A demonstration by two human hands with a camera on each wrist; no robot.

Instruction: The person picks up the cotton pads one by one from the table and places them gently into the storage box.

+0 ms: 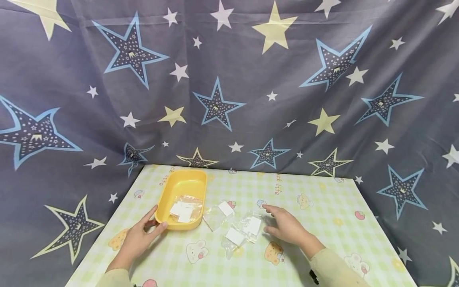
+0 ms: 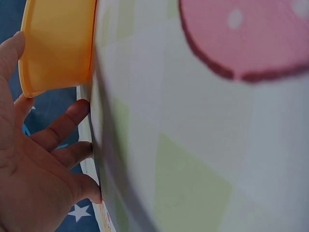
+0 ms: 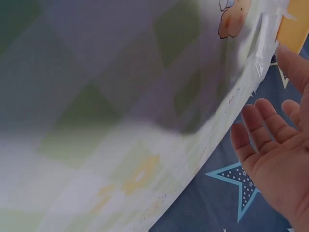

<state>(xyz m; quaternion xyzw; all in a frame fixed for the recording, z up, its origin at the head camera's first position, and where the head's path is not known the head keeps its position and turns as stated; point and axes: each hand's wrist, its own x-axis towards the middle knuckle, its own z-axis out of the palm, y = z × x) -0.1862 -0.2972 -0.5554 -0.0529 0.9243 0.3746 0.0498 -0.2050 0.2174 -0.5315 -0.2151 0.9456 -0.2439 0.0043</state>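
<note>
In the head view, my left hand [image 1: 138, 238] is at the near left corner of a yellow plastic basin [image 1: 181, 226]. Its thumb and forefinger touch the rim, while the other fingers [image 2: 72, 153] spread below, close to the tabletop. Clear plastic packets with white labels [image 1: 186, 210] lie inside the basin. To its right are three more on the table: a far packet [image 1: 225, 208], a right one [image 1: 253, 226] and a near one [image 1: 234, 236]. My right hand [image 1: 287, 226] hovers just right of the packets, fingers loosely bent and the palm holding nothing.
A light green checked cloth [image 1: 322, 215] with cartoon prints covers the table. Behind it hangs a dark grey curtain [image 1: 251, 131] patterned with stars, meeting the table's back edge. The left and right table edges slope outward toward me.
</note>
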